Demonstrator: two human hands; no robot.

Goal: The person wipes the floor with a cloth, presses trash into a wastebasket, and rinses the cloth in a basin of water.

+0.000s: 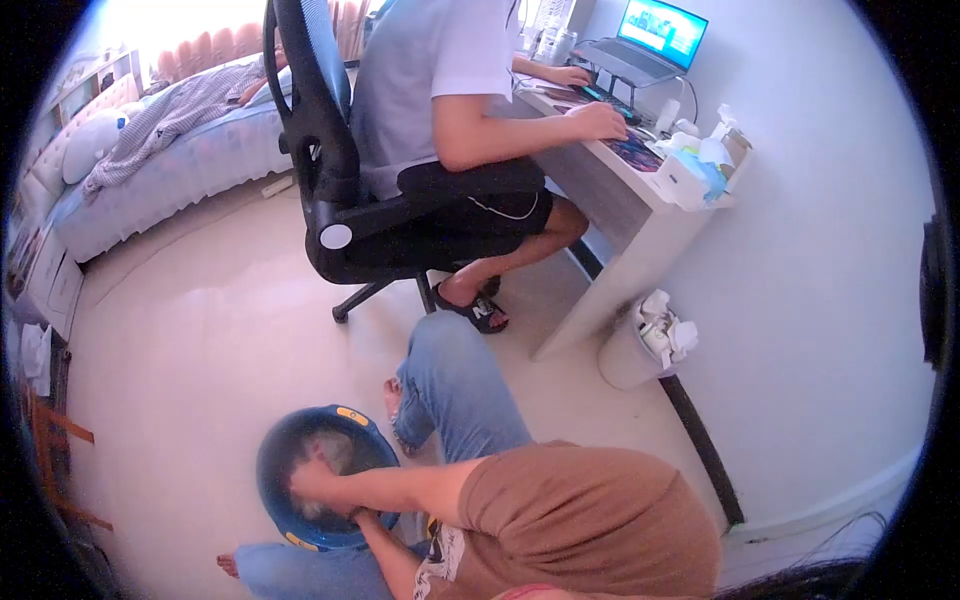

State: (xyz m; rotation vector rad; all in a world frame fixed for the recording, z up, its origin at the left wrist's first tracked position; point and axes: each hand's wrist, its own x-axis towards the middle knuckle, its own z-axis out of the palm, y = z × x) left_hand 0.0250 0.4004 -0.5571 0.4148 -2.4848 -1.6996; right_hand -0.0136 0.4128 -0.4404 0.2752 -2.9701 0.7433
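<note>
A dark blue basin (273, 440) with yellow-orange patches on its rim stands on the floor between my bent legs. Inside it lies a pale, crumpled, cloth-like bundle (343, 452), blurred and partly covered. My right hand (315, 480) reaches down into the basin, its fingers bent against the bundle's near side. What exactly it grips cannot be made out. My left hand (352, 514), with a dark band at the wrist, is also in the basin, mostly hidden beneath my right forearm. Its fingers do not show.
Another person in a white shirt sits on a black office chair (325, 180), hands at a desk (665, 195) with a laptop (655, 40). A bin (625, 360) full of crumpled tissues stands by the desk. A bed (200, 160) lies at the back left.
</note>
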